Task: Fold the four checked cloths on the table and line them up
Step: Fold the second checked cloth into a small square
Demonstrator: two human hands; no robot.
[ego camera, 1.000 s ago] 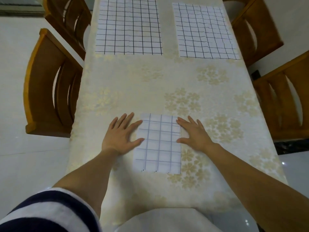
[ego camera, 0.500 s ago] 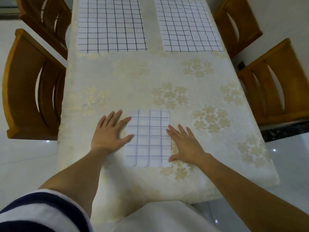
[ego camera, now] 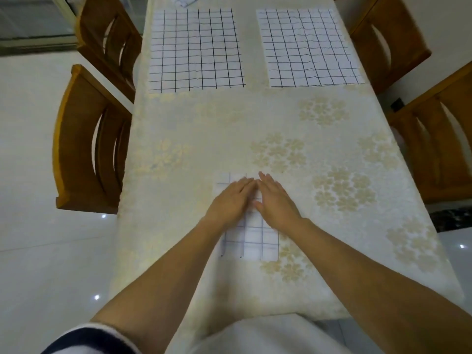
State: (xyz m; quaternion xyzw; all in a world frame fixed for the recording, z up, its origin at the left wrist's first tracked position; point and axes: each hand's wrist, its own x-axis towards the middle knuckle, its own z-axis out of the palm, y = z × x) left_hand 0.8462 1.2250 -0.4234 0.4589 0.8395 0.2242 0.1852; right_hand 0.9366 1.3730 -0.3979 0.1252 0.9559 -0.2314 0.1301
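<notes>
A small folded checked cloth (ego camera: 252, 241) lies near the front middle of the table (ego camera: 194, 139). My left hand (ego camera: 231, 200) and my right hand (ego camera: 275, 200) lie flat on it side by side, fingers straight and pointing away from me, covering its far half. Two larger unfolded checked cloths lie flat at the far end: one on the left (ego camera: 196, 50), one on the right (ego camera: 307, 48). A corner of another checked cloth (ego camera: 185, 0) shows at the top edge.
The table carries a cream cloth with pale gold flowers. Wooden chairs stand on both sides: two on the left (ego camera: 84, 146) (ego camera: 107, 39), two on the right (ego camera: 439, 139) (ego camera: 388, 37). White glossy floor lies beyond the left edge.
Both hands have moved inward from the cloth's left and right edges onto its middle, now almost touching each other. The camera view has shifted a little.
</notes>
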